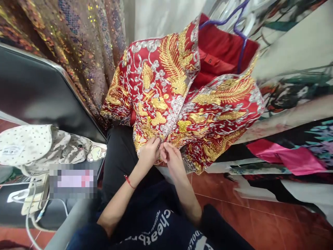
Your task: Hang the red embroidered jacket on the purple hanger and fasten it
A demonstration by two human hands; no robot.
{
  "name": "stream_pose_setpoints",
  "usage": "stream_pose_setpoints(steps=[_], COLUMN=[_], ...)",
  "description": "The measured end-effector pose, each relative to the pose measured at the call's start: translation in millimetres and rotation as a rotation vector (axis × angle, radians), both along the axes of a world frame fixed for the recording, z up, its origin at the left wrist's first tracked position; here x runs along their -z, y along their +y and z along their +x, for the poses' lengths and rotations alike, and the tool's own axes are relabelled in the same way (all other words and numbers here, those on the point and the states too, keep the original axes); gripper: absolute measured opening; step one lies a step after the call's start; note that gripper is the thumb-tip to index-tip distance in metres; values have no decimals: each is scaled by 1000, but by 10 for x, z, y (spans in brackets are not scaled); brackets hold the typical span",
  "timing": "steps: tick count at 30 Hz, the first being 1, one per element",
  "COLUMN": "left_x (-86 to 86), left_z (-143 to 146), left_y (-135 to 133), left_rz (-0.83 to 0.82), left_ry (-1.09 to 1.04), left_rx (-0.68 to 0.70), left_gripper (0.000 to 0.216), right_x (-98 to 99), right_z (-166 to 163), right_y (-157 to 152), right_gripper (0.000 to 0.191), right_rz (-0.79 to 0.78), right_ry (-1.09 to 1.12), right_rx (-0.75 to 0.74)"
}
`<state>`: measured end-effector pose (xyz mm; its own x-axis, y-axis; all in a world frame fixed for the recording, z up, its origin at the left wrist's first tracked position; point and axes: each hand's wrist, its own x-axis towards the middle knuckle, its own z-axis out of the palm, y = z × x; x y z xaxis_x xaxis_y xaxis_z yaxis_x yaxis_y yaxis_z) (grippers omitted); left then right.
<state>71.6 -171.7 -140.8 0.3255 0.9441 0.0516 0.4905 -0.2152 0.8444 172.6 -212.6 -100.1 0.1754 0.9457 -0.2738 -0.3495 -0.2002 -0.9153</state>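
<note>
A red jacket (179, 100) with gold and silver embroidery hangs in front of me, its lower part close to my lap. It is on a purple hanger (240, 21), and a small red size label (210, 60) shows inside the open collar. My left hand (149, 151) is closed on the jacket's front edge low on the opening. Right beside it, my right hand (170, 155) pinches the other front edge, fingertips nearly touching the left ones. Whatever small fastening may lie between the fingertips is hidden.
On the left, a black chair (39, 86) carries a spotted white cloth bag (28, 144), a power bank with white cables (36, 194) and a blurred-out item (74, 180). A sequined cloth (85, 45) hangs behind it. Several patterned garments (291, 97) hang at right above the red tiled floor (229, 205).
</note>
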Motion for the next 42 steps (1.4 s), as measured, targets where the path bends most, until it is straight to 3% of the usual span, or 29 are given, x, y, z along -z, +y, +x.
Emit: stream_pose_setpoints(steps=[4,9,18,26,42], left_x=[120,197,221,301,356], left_z=[171,197,288,358,348], left_y=[83,80,279,327,176], left_rz=[55,43,77,149,121], left_ry=[293,425,491,509,571], left_rx=[62,36,22,-26,-18], left_gripper=[18,24,28,29,34], right_x=[-71,-278,-655,-720,-888], right_z=[52,67,134,165,129], right_y=[123,252,607,827,762], right_gripper=[38,34,36,37,32], right_rz=[84,207,376,378,438], right_ry=[-61,-168,-243,-235,-189], right_rx=[56,79,136,180,222])
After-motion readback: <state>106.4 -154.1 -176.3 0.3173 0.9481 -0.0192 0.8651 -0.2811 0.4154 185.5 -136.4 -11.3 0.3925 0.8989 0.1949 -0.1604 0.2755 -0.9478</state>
